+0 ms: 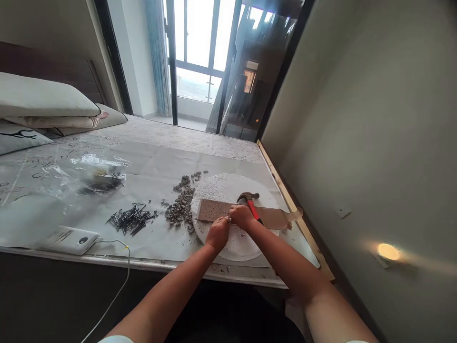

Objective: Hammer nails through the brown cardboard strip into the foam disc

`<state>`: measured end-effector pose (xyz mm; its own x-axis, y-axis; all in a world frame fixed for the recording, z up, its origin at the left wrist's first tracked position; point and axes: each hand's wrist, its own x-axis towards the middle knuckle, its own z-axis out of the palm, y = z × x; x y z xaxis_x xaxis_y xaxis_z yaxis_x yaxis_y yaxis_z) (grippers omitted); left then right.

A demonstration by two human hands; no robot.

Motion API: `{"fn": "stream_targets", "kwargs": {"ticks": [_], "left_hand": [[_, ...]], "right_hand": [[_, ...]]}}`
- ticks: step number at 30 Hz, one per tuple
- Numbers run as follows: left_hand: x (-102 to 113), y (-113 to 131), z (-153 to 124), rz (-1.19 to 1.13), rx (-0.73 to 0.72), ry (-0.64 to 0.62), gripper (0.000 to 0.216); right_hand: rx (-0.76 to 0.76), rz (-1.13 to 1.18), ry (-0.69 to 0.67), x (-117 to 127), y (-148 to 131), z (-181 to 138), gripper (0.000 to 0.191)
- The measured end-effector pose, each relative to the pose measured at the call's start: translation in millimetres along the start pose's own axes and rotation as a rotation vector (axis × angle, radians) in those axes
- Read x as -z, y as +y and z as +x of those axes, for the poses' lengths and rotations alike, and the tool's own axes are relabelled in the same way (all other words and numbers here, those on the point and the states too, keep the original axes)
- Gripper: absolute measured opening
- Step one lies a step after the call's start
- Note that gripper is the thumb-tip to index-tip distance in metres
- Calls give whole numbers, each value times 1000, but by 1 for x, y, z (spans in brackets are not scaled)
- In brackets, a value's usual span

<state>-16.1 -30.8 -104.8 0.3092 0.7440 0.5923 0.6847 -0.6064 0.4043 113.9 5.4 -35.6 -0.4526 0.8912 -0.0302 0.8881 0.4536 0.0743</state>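
"Grey is the small piece (229,219) at the centre, one only; which grip has it?"

"That cannot be told. The left hand (217,232) and the right hand (242,216), two in all, meet at it with fingers curled in. How far each grip is closed is hidden, and the piece is too small to identify."

"What lies beneath?"

"One brown board (211,210), perforated with many small holes, laid across one round white disc (228,183). The piece is at the part of the board nearest the hands."

"And beside the hands?"

"One claw hammer (253,208), red and black in the handle, just beyond the right hand; one plain brown strip (273,217) reaches past the disc's right edge."

"Farther left?"

"One heap of rubble (183,202) along the disc's left edge and one pile of dark nails (131,219), both too jumbled to count; one clear plastic bag (87,174) with dark contents; one white power bank (76,240) near the front edge, with one white cable (123,277)."

"The support?"

"One pale sheet (153,157) spread over one bed (167,135), with bedding (43,97) stacked at the far left."
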Motion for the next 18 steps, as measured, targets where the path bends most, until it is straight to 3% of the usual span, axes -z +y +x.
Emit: {"fn": "stream_targets", "kwargs": {"ticks": [11,18], "left_hand": [[0,0,0,-12,-2,20,21],[-3,-2,-1,19,-12,9,21]], "right_hand": [[123,-149,-70,5,0,3,20],[59,-142,-56,11,3,2,25]]}}
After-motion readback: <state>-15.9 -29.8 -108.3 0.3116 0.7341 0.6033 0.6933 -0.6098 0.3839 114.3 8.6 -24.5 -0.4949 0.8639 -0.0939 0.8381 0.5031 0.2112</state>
